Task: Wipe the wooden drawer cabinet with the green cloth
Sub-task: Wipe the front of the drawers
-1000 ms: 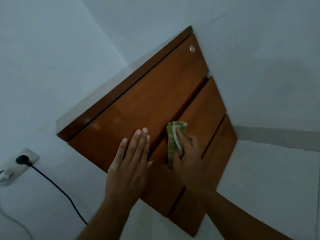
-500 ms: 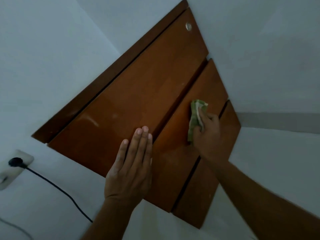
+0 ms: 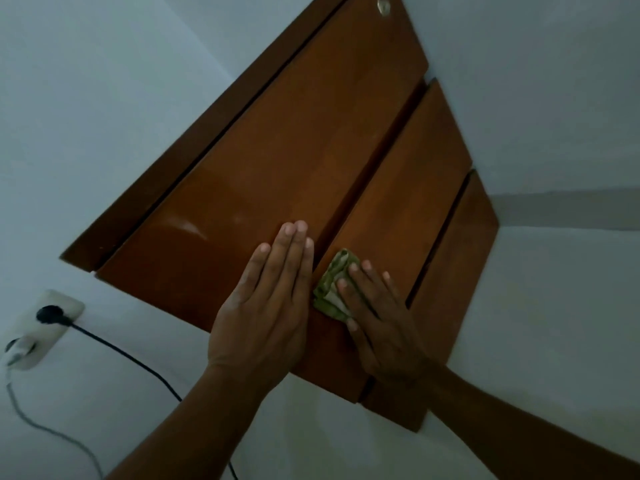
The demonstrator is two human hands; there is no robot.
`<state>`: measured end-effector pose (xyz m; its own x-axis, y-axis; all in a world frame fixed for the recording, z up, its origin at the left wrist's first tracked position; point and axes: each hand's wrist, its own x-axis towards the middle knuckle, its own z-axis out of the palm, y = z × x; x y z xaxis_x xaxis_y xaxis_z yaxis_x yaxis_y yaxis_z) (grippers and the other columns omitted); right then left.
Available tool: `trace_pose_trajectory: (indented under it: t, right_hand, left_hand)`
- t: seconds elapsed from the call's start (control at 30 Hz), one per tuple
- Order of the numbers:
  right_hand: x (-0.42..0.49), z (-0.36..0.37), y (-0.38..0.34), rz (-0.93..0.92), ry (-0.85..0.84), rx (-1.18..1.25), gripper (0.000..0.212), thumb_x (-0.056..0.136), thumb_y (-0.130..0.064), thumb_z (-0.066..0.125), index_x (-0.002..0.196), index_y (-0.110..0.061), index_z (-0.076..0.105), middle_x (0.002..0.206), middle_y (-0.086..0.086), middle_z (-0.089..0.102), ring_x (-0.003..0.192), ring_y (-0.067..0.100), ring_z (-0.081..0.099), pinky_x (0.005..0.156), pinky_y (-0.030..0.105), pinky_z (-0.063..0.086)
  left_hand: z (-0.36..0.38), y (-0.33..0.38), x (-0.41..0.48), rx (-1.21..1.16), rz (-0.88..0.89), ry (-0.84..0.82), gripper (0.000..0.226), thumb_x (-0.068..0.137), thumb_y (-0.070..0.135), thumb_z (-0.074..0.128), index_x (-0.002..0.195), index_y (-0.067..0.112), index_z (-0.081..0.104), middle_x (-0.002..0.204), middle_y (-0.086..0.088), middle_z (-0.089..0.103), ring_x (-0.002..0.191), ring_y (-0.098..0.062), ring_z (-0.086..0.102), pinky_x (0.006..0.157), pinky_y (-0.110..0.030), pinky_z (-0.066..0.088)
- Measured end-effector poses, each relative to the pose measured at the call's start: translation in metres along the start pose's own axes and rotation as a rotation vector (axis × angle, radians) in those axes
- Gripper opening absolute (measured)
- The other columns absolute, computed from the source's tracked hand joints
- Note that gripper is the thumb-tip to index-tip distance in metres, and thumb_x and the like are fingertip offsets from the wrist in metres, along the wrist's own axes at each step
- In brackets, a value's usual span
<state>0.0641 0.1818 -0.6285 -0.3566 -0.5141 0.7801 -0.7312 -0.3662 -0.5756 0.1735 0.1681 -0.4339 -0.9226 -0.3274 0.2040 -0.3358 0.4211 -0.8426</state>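
Note:
The wooden drawer cabinet point(image 3: 294, 161) fills the middle of the view, with three glossy brown drawer fronts one after another. My left hand point(image 3: 266, 306) lies flat, fingers straight and together, on the largest drawer front near its lower edge. Right beside it, my right hand point(image 3: 377, 313) holds the crumpled green cloth point(image 3: 330, 289) against the middle drawer front. The cloth is bunched between thumb and fingers, and part of it is hidden under the hand.
White walls surround the cabinet. A white wall socket point(image 3: 45, 320) with a black plug sits at the lower left, and its black cable point(image 3: 131, 358) trails toward the bottom edge. A small metal lock point(image 3: 383, 6) sits at the top corner of the largest drawer.
My right hand has slid the cloth back along the middle drawer front from its far end to right beside my left hand. The left hand has stayed flat on the drawer.

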Motion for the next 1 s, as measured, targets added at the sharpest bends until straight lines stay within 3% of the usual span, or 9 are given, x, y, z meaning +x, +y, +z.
trace_pose_trajectory:
  t: [0.2,0.27,0.37,0.43,0.5,0.63,0.73,0.9,1.0]
  right_hand:
    - [0.070,-0.005,0.037,0.331,0.130,0.125,0.058,0.105,-0.033,0.025,0.157,-0.022,0.003,0.165,0.000,-0.005,0.153,0.019,-0.006,0.122,0.048,-0.003]
    - [0.092,-0.014,0.066,0.448,0.232,0.162,0.056,0.106,-0.031,0.028,0.157,-0.020,0.010,0.166,0.002,0.004,0.153,0.018,0.002,0.123,0.046,0.005]
    - [0.109,-0.032,0.097,0.576,0.393,0.124,0.047,0.104,-0.024,0.042,0.150,-0.016,0.038,0.151,0.009,0.041,0.137,0.023,0.038,0.112,0.034,0.033]
    - [0.102,-0.044,0.095,0.649,0.415,0.117,0.041,0.102,-0.023,0.046,0.142,-0.015,0.049,0.134,0.006,0.052,0.120,0.020,0.048,0.096,0.024,0.038]
    - [0.081,-0.045,0.074,0.675,0.404,0.096,0.039,0.102,-0.025,0.044,0.139,-0.015,0.052,0.132,0.005,0.053,0.117,0.018,0.049,0.089,0.018,0.033]
    - [0.033,-0.019,0.013,0.496,0.202,0.097,0.053,0.101,-0.038,0.037,0.152,-0.027,0.029,0.157,0.003,0.029,0.132,0.011,0.034,0.104,0.029,0.034]
    - [0.029,-0.007,0.013,0.412,0.104,0.014,0.058,0.100,-0.045,0.032,0.155,-0.033,0.015,0.161,0.004,0.022,0.130,0.025,0.039,0.102,0.038,0.034]
    - [0.078,-0.010,0.070,0.563,0.199,-0.016,0.058,0.102,-0.037,0.024,0.157,-0.020,0.015,0.165,0.003,0.010,0.152,0.020,0.008,0.120,0.050,0.016]
    - [0.085,-0.021,0.120,0.881,0.325,0.039,0.053,0.103,-0.034,0.029,0.155,-0.022,0.025,0.158,0.006,0.032,0.141,0.028,0.034,0.113,0.048,0.032]
  left_hand:
    - [0.002,0.010,0.055,0.004,0.014,-0.024,0.062,0.105,0.027,0.010,0.153,-0.006,-0.010,0.162,-0.025,-0.015,0.152,-0.034,-0.015,0.124,-0.047,-0.003]
    - [0.005,0.015,0.068,-0.005,0.026,-0.049,0.061,0.105,0.027,0.006,0.152,-0.006,-0.014,0.161,-0.026,-0.020,0.151,-0.034,-0.019,0.124,-0.047,-0.004]
    - [0.010,0.020,0.074,-0.014,0.032,-0.077,0.063,0.103,0.029,0.002,0.151,-0.006,-0.015,0.161,-0.026,-0.021,0.150,-0.034,-0.020,0.124,-0.048,-0.003]
    - [0.009,0.020,0.075,-0.010,0.050,-0.101,0.063,0.102,0.030,0.001,0.152,-0.005,-0.016,0.161,-0.025,-0.022,0.150,-0.033,-0.021,0.124,-0.047,-0.005]
    - [0.006,0.017,0.079,-0.002,0.065,-0.118,0.063,0.103,0.031,0.000,0.152,-0.004,-0.017,0.161,-0.023,-0.024,0.150,-0.032,-0.022,0.124,-0.046,-0.006]
    - [-0.003,0.001,0.109,0.059,0.110,-0.124,0.066,0.103,0.039,-0.004,0.150,-0.002,-0.023,0.159,-0.021,-0.030,0.149,-0.030,-0.026,0.124,-0.046,-0.006]
    - [-0.010,-0.011,0.134,0.070,0.110,-0.105,0.071,0.102,0.045,-0.002,0.152,-0.001,-0.020,0.161,-0.021,-0.027,0.150,-0.029,-0.024,0.124,-0.047,-0.004]
    - [-0.009,-0.011,0.141,0.065,0.140,-0.107,0.074,0.101,0.048,0.001,0.154,-0.002,-0.013,0.162,-0.022,-0.020,0.151,-0.030,-0.018,0.124,-0.048,0.000]
    - [-0.007,-0.009,0.142,0.031,0.149,-0.119,0.074,0.102,0.048,0.004,0.154,-0.003,-0.012,0.163,-0.022,-0.019,0.152,-0.030,-0.018,0.124,-0.049,0.002]
